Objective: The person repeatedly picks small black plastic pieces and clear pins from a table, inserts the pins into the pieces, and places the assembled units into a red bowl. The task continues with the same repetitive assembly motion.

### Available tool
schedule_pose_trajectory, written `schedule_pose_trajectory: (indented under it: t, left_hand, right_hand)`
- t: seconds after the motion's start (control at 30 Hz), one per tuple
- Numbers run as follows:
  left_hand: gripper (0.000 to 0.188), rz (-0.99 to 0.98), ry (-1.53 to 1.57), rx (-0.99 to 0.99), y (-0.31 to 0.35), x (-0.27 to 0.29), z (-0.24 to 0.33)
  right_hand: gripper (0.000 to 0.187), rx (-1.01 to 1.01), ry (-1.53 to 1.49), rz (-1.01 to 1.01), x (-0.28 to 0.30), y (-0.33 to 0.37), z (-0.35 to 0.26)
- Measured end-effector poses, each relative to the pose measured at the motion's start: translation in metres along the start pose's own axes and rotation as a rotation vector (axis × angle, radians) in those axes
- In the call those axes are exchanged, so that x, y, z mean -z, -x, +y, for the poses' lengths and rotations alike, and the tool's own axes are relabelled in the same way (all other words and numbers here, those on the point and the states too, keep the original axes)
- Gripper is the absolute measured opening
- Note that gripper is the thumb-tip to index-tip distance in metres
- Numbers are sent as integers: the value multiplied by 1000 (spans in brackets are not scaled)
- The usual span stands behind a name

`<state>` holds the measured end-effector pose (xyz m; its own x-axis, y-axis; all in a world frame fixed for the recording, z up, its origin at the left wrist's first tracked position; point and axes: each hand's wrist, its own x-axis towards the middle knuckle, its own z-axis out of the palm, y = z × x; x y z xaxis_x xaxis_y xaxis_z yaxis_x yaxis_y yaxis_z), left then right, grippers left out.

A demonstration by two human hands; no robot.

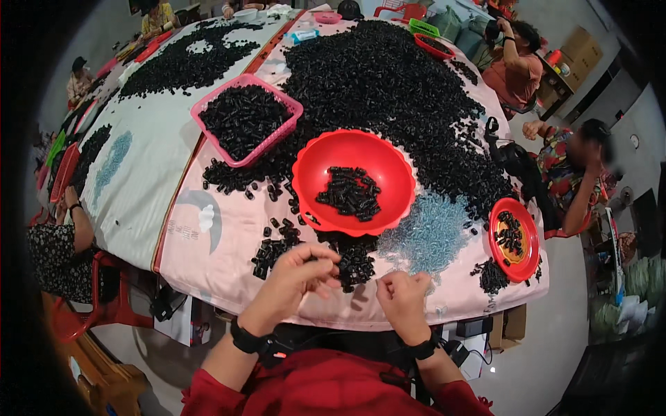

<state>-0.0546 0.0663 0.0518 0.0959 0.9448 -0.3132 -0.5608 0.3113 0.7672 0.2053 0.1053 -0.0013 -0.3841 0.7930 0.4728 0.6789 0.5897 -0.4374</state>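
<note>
Here at the centre of the clock, twelve pointing away from the wearer, the left hand (300, 276) hovers with its grip loosely curled, fingers bent and a bit blurred; whether a piece sits inside, I cannot tell. Across at three, the right hand (405, 297) has thumb and forefinger drawn together in a pinch, and anything between them is too small to make out. Both are held close and level, a stance that seems to suit fine fingertip work on small parts.

Just ahead at twelve, a low near pile of black pieces (357, 267) lies on the worktop (201, 267), apparently kept there for a short reach. Right behind it, the scalloped red bowl (312, 163) cradles a small cluster of black parts (350, 195), wide and central, handy to either side. At two, pale bluish see-through pieces (433, 232) spread beside the bowl, seemingly on the right hand's side for easy picking.

Further out, at eleven, a pink basket (295, 128) brims with black pieces; beyond twelve rises the big black heap (374, 69), likely the bulk stock. Between two and three, a red oval dish (534, 239) carries a few more.
</note>
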Motion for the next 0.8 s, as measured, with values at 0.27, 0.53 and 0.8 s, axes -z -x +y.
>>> schedule_pose_trajectory:
  t: [0.27, 0.53, 0.8]
  left_hand:
    - [55, 47, -302, -48, -98, -15, 59]
    - [67, 74, -353, -68, -83, -26, 75]
    - [27, 285, -611, -99, -38, 23, 52]
  right_hand:
    - [21, 48, -15, 59, -8, 2, -7]
    - [24, 70, 28, 156, -22, 8, 5]
    - [23, 46, 5, 146, -21, 16, 11]
